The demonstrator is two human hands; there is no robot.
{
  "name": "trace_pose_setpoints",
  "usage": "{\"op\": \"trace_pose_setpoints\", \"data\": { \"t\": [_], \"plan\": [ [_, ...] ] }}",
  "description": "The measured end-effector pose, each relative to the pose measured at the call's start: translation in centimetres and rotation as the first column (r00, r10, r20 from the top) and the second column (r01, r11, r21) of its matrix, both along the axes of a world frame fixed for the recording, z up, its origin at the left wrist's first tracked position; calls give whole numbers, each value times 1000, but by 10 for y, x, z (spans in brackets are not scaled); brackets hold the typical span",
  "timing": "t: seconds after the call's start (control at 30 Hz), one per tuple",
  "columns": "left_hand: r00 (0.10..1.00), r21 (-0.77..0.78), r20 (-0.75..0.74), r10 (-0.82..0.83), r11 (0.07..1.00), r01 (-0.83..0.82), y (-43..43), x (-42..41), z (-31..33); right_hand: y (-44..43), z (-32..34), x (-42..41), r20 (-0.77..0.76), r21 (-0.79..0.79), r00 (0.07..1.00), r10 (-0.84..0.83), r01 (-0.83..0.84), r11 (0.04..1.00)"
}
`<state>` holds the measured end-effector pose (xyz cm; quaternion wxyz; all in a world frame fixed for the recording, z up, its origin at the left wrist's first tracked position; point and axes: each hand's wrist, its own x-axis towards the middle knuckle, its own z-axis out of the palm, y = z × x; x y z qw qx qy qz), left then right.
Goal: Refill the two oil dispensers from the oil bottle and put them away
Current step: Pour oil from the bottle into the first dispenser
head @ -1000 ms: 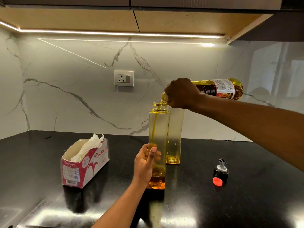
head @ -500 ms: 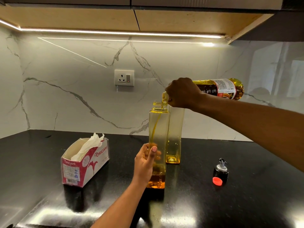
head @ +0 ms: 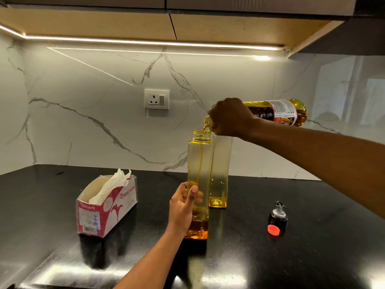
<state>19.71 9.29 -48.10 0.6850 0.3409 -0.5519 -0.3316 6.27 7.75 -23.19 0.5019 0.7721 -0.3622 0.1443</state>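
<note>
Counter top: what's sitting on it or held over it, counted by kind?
Oil dispensers: 2
Oil bottle: 1
Tissue box: 1
Black pourer top: 1
Red cap: 1
Total: 6

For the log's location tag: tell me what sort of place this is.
Most likely a home kitchen: a black counter under wall cupboards, a marble-look backsplash with a wall socket, and an oil bottle pouring into a dispenser.
</note>
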Motion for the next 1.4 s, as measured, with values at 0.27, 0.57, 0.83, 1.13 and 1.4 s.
{"op": "trace_pose_setpoints", "data": {
  "t": [0.27,0.57,0.83,1.13,1.4],
  "plan": [
    [1000,1,17,14,1000,-14,-1,0,0,0,-2,0,-16,9,1000,-13,13,1000],
    [1000,-4,5,8,1000,-8,-1,0,-1,-3,-2,0,-5,9,1000,14,-14,1000],
    [1000,-9,13,20,1000,-20,-1,0,-1,-5,-4,-1,-2,9,1000,29,-29,1000],
    [999,-16,19,33,999,-33,0,0,0,-4,-3,2,-36,10,999,18,-18,1000],
    [999,-22,20,32,999,-32,-1,0,0,-5,-2,2,-42,7,999,5,-5,1000]
  ]
}}
